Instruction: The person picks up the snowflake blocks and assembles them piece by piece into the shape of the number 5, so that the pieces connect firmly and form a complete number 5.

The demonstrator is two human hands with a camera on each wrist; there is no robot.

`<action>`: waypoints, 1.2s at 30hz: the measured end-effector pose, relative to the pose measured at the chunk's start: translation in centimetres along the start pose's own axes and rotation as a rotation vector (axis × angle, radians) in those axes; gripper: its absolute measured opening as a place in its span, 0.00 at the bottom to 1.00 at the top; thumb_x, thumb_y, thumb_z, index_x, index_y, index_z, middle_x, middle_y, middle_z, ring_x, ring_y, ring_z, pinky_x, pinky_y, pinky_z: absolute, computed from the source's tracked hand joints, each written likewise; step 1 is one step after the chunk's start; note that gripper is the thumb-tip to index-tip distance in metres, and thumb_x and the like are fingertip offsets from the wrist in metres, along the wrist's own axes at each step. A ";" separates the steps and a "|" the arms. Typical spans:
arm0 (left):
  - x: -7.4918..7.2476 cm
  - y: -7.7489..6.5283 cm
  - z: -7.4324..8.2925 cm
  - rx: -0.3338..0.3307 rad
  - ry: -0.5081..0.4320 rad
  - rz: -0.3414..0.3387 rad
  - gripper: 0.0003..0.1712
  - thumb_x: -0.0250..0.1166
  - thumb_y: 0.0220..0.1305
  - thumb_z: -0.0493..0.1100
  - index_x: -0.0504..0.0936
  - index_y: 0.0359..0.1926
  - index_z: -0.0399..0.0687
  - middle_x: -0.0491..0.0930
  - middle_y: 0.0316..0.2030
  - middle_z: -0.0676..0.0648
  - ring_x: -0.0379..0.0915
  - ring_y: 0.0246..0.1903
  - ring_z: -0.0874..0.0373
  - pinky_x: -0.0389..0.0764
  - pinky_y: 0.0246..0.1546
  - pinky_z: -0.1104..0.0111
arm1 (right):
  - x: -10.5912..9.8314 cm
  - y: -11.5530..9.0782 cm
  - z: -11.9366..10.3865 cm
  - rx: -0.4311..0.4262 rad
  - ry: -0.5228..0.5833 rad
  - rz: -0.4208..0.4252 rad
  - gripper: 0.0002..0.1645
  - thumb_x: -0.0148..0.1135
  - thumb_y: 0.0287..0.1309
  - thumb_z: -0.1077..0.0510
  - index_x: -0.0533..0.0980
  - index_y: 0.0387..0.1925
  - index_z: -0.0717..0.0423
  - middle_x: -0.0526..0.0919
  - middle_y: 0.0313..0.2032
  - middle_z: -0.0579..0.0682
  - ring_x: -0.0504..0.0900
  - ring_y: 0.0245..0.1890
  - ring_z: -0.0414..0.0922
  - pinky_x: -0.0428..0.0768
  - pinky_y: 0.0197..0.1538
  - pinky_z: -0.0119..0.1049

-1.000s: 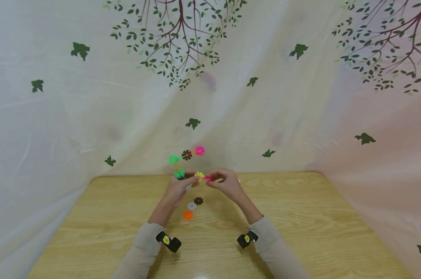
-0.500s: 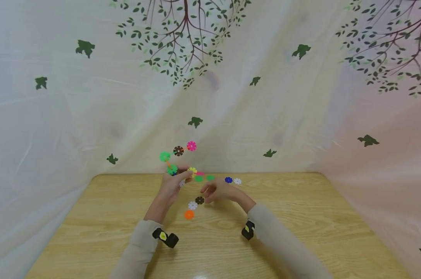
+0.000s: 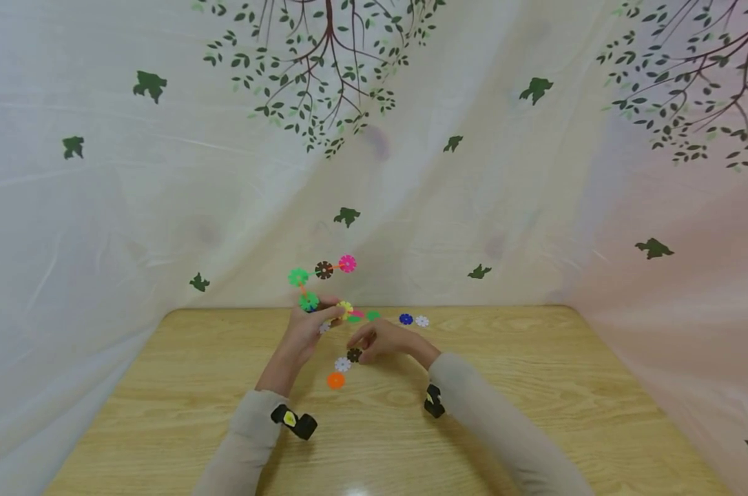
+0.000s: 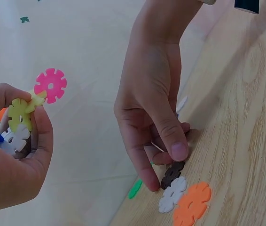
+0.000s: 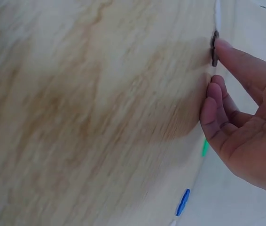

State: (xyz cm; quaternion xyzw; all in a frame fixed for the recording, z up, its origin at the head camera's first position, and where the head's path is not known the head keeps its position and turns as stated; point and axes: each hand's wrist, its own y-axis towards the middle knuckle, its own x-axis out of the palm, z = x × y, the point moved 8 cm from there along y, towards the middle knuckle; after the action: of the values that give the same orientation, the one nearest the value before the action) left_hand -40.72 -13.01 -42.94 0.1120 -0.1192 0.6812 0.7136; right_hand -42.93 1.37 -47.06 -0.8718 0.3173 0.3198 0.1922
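My left hand (image 3: 308, 331) grips a chain of interlocking notched plastic discs. A pink disc (image 4: 51, 85) stands out past the thumb, joined by yellow discs (image 4: 20, 114); white and blue ones sit in the palm. The chain's other end rises behind the hand through green discs (image 3: 298, 277) and a brown one to another pink disc (image 3: 347, 263). On the table my right hand (image 3: 383, 339) has thumb and index finger at the edges of a loose brown disc (image 4: 172, 175). Beside it lie a white disc (image 4: 173, 194) and an orange disc (image 4: 192, 205).
Loose green discs (image 3: 372, 315), a blue disc (image 3: 406, 319) and a white disc (image 3: 422, 321) lie near the far edge of the wooden table (image 3: 535, 413). A printed cloth (image 3: 399, 207) hangs behind it. Each sleeve carries a black wrist camera (image 3: 434, 401).
My right hand has let go of the pink disc on the chain and come down toward me to the loose brown disc. My left hand keeps holding the chain, shifted slightly left.
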 end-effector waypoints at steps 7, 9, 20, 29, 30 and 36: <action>0.4 0.0 0.3 0.020 -0.022 -0.039 0.09 0.69 0.62 0.29 0.86 0.32 0.48 0.85 0.34 0.54 0.80 0.36 0.61 0.86 0.42 0.70 | -0.2 0.4 0.0 0.000 -0.057 0.039 0.14 0.74 0.55 0.66 0.85 0.45 0.60 0.84 0.37 0.51 0.74 0.34 0.37 0.74 0.38 0.25; 0.5 0.0 0.5 0.025 -0.027 -0.056 0.12 0.67 0.63 0.28 0.85 0.30 0.51 0.85 0.34 0.55 0.80 0.36 0.62 0.86 0.42 0.71 | -0.3 0.3 0.0 0.014 -0.052 0.049 0.13 0.75 0.53 0.67 0.84 0.41 0.61 0.83 0.34 0.50 0.74 0.33 0.38 0.74 0.38 0.26; 0.7 -0.3 0.7 0.057 0.000 -0.094 0.05 0.73 0.60 0.32 0.85 0.35 0.43 0.85 0.33 0.53 0.80 0.35 0.60 0.86 0.44 0.69 | -1.7 -2.1 1.1 0.080 0.138 0.151 0.09 0.72 0.58 0.66 0.80 0.40 0.61 0.82 0.32 0.48 0.78 0.30 0.40 0.79 0.34 0.31; 1.8 -0.8 0.9 0.118 0.032 -0.220 0.10 0.67 0.64 0.28 0.85 0.32 0.49 0.84 0.31 0.53 0.81 0.33 0.61 0.86 0.41 0.70 | -5.2 -6.0 0.0 0.012 0.404 0.385 0.16 0.67 0.66 0.59 0.82 0.52 0.61 0.88 0.34 0.49 0.85 0.35 0.49 0.83 0.48 0.61; 1.9 -0.8 0.8 0.118 0.038 -0.228 0.12 0.66 0.65 0.28 0.86 0.32 0.51 0.83 0.32 0.53 0.82 0.33 0.61 0.86 0.42 0.70 | -5.5 -6.4 -0.2 0.000 0.424 0.406 0.16 0.67 0.66 0.59 0.82 0.53 0.61 0.88 0.34 0.48 0.85 0.35 0.48 0.84 0.48 0.60; 2.1 -1.0 0.8 0.108 0.077 -0.233 0.13 0.65 0.66 0.29 0.85 0.32 0.54 0.83 0.34 0.54 0.81 0.36 0.60 0.85 0.46 0.70 | -6.4 -7.6 -1.8 -0.071 0.529 0.480 0.17 0.67 0.66 0.61 0.80 0.53 0.66 0.87 0.36 0.46 0.86 0.36 0.42 0.87 0.48 0.49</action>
State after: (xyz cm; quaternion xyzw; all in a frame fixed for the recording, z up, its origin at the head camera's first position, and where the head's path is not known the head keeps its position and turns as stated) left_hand -39.66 -11.32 -41.49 0.1374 -0.0411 0.6028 0.7849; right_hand -40.76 8.65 -40.39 -0.8313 0.5403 0.1301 -0.0073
